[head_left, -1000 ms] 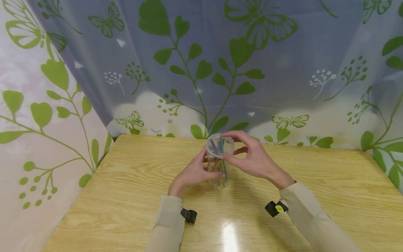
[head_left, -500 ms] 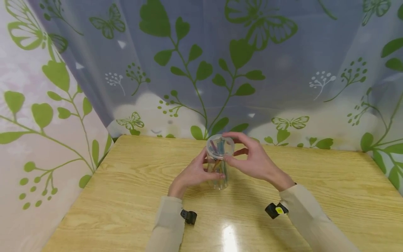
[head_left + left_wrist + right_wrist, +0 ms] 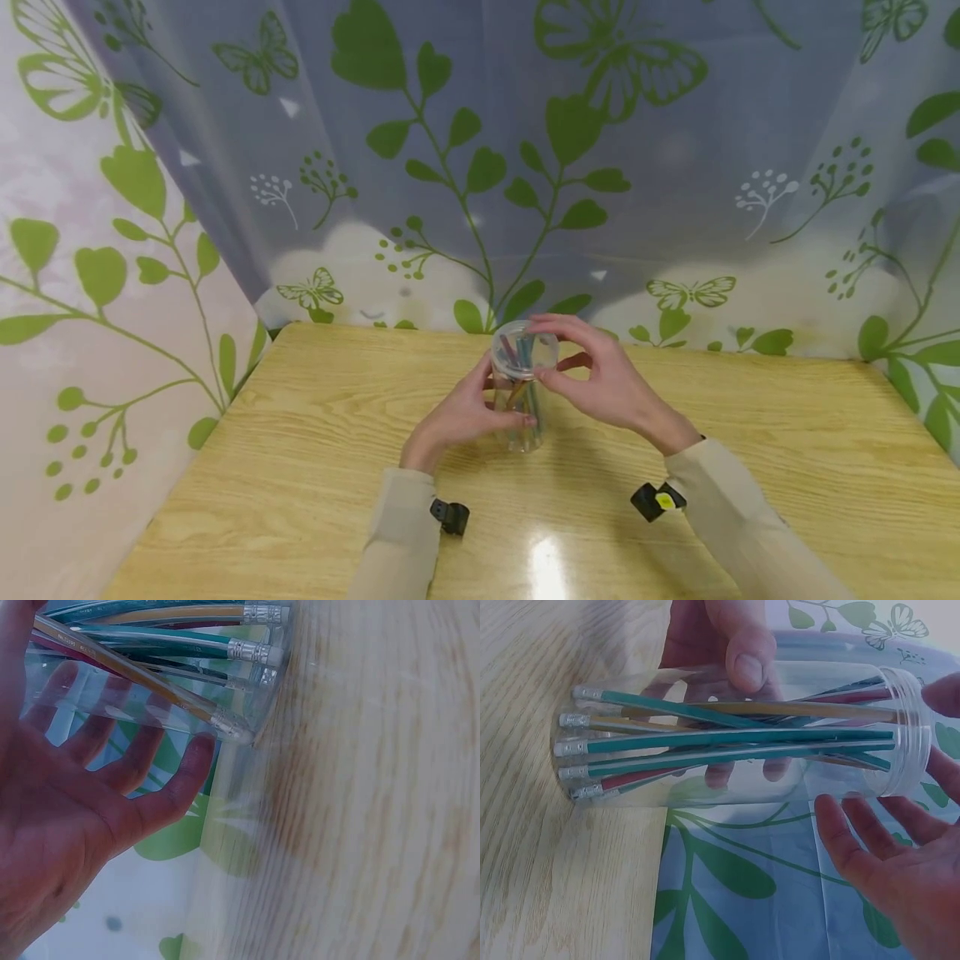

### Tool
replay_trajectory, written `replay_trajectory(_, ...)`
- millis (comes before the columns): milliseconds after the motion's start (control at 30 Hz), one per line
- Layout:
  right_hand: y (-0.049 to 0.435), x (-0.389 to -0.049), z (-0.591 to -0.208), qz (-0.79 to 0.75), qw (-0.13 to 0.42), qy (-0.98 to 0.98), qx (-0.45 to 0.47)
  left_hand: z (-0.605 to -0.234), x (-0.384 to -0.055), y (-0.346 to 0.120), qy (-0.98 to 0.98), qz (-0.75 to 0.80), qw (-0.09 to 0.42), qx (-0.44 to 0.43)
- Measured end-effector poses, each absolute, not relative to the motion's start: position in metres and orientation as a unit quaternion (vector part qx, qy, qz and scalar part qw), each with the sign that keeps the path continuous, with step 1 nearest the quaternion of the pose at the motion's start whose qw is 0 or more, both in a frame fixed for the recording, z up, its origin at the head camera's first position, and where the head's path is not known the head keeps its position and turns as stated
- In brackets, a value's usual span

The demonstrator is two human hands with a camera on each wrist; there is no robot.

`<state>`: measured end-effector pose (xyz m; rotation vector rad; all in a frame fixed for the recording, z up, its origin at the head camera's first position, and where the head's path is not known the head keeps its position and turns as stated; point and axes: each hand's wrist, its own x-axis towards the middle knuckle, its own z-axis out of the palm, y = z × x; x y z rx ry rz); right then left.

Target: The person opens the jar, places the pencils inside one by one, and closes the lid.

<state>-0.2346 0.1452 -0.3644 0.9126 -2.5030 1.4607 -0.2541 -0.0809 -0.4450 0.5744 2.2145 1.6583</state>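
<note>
A clear plastic jar (image 3: 519, 440) stands upright on the table, with a see-through lid (image 3: 543, 357) on its top. Several green, yellow and red pencils (image 3: 735, 742) lean inside it, eraser ends at the bottom. My left hand (image 3: 467, 407) grips the jar's side, thumb across the near face and fingers behind. At the lid's right edge, my right hand (image 3: 603, 377) holds the rim between thumb and fingers. In the right wrist view, the left thumb (image 3: 748, 669) presses the jar wall. The left wrist view shows the left hand's fingers (image 3: 184, 776) bent along the jar.
The pale wood-grain table (image 3: 322, 467) extends on both sides of the jar. A cloth printed with leaves and butterflies (image 3: 480, 208) hangs behind it, and another printed panel (image 3: 90, 350) rises at the left. Black wrist cameras (image 3: 450, 517) sit at both sleeves.
</note>
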Motion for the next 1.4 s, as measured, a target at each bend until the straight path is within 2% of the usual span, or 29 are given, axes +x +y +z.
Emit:
replay_trajectory(300, 0.138, -0.235, -0.368, 0.469, 0.078, -0.832, 0.287, -0.444, -0.254, -0.082, 0.766, 0.586, 0.164, 0.206)
replay_trajectory(467, 0.140, -0.236, -0.364, 0.465, 0.070, -0.833, 0.291, -0.444, -0.254, -0.081, 0.771, 0.581, 0.159, 0.206)
replay_trajectory(833, 0.145, -0.246, -0.351, 0.407, 0.043, -0.839, 0.358, -0.443, -0.253, -0.083, 0.769, 0.580, 0.165, 0.210)
replay_trajectory(1100, 0.136, -0.246, -0.353, 0.382, 0.078, -0.859, 0.333, -0.442, -0.252, -0.082, 0.771, 0.577, 0.170, 0.208)
replay_trajectory(1400, 0.142, -0.246, -0.343, 0.380, 0.033, -0.860, 0.339, -0.441, -0.252, -0.083, 0.773, 0.577, 0.170, 0.201)
